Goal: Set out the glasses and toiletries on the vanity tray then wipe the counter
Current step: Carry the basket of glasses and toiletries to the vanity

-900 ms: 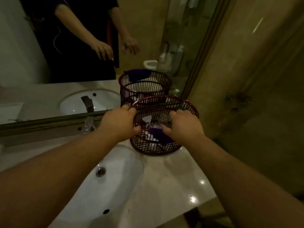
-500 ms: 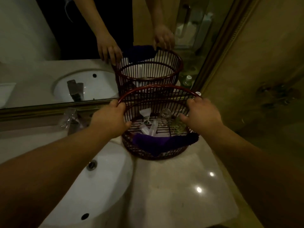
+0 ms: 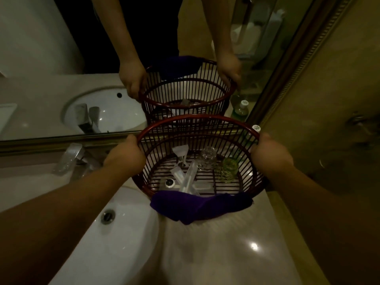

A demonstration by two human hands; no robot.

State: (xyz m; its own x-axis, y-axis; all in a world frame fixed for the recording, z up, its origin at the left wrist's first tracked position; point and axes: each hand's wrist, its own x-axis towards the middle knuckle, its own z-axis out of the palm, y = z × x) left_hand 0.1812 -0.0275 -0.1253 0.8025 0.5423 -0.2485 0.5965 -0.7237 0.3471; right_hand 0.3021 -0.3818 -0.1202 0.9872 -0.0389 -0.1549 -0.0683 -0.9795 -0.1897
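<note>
Both hands held one red wire basket (image 3: pixel 197 117) by its rim; our left hand (image 3: pixel 125 155) had its fingers curled over the left side, our right hand (image 3: pixel 271 155) was wrapped round the right side; we could not tell whether the basket sat on the counter (image 3: pixel 226 254) or hung just above it; it was right of the sink (image 3: pixel 115 243), close to the mirror (image 3: pixel 41 58); inside lay a clear glass (image 3: pixel 207 159) on its side, a green glass (image 3: pixel 229 169) just beside it to the right, and wrapped toiletries (image 3: pixel 189 177) crossed in the middle; a purple cloth (image 3: pixel 201 206) was draped over the near rim, hanging outside; a bottle cap (image 3: pixel 256 128) showed behind the basket at right; the faucet (image 3: pixel 70 159) stood left of our left hand; lighting was dim, labels unreadable.
</note>
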